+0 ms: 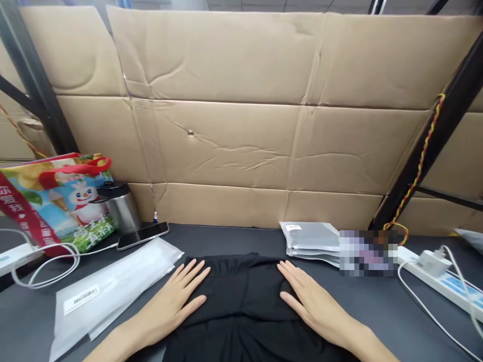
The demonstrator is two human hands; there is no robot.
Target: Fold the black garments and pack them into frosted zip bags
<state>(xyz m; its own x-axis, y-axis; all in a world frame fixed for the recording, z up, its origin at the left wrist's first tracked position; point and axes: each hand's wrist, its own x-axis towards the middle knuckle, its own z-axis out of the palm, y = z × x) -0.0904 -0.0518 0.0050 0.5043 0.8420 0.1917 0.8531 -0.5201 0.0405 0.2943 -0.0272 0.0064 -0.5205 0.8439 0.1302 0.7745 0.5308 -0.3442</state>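
A black garment lies spread on the dark table right in front of me. My left hand rests flat on its left part, fingers stretched out and slightly apart. My right hand lies flat on its right part, fingers also extended. Neither hand holds anything. The garment's near end runs out of view at the bottom.
Clear plastic bags with a barcode label lie left of the garment. A stack of grey zip bags sits at the right. A phone, a steel mug, a printed bag, a power strip and a cardboard wall surround the area.
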